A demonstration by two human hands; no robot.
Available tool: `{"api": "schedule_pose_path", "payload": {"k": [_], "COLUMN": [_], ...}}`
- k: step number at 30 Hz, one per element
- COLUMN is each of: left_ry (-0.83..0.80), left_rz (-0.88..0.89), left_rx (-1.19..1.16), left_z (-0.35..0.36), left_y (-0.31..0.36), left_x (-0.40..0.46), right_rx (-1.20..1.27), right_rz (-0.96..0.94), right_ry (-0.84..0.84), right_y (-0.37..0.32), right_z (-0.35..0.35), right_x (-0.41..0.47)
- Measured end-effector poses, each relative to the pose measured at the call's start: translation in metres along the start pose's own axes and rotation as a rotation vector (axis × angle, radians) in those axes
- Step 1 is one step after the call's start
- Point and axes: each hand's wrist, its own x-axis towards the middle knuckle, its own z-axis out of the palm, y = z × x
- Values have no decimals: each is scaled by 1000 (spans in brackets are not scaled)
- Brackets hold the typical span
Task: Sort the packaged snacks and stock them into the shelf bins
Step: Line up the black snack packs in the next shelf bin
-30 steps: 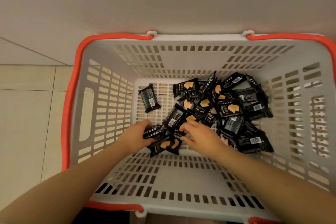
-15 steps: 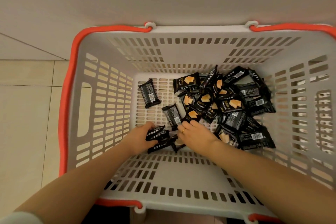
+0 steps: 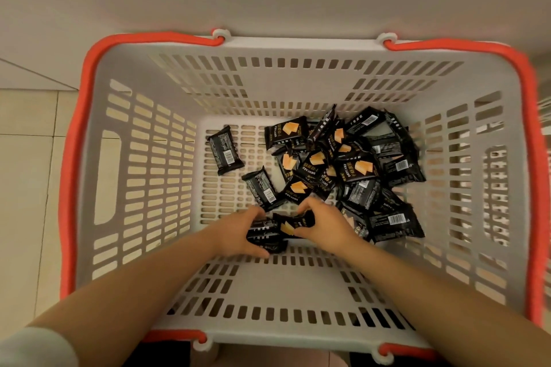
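Beige floor tiles (image 3: pixel 26 188) lie at the far left, beside one grey slotted basket (image 3: pixel 143 176) with two orange-red handles folded down along its rim (image 3: pixel 71 158). One white sleeve cuff (image 3: pixel 35 348) shows at the lower left corner. Two bare hands reach down onto the basket floor. One single black packet (image 3: pixel 224 149) lies alone toward the left of the floor, barcode side up, well apart from both hands. A second packet (image 3: pixel 262 190), also barcode up, lies just beyond the left hand's fingertips. The left hand (image 3: pixel 243 234) is curled round a small stack of black packets (image 3: pixel 265 232); the count in the stack cannot be told, though at least two show. The thumb sits at the near edge of the stack and the fingers wrap over the far edge. The right hand (image 3: pixel 325 225) pinches one packet (image 3: pixel 293 223) by its end, printed face up, touching the stack in the left hand. Each wrapper is black and glossy with crimped ends; fronts carry an orange cake picture and the word DRYCAKE, backs carry small white text and a barcode. To the right lies the main pile of packets (image 3: pixel 366 158), roughly two dozen, overlapping in mixed orientation, so an exact count is not possible. The pile touches the outer side of the right hand and occupies the right half of the floor.
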Motion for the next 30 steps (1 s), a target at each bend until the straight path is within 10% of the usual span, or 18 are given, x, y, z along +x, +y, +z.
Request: {"api": "schedule_pose_path", "payload": {"k": [9,15,21,30], "left_ry": [104,-90,-87,-130], "left_rz": [-42,-86,-89,-218], "left_rx": [-2,-88,-121,-986], "left_z": [-12,-16,-13,-72], "left_y": [-1,-4,6,35], "left_x": [9,7,13,-21], "right_rx": [595,-207,-175,-501], "right_rz": [66,-257,-242,-418], "right_ry": [-30,-131,-252,-72], "right_y": [-3,-1,-9,-24], "right_z": [-48,-59,-35,-93], "right_x": [-7,-4,-1,-36]}}
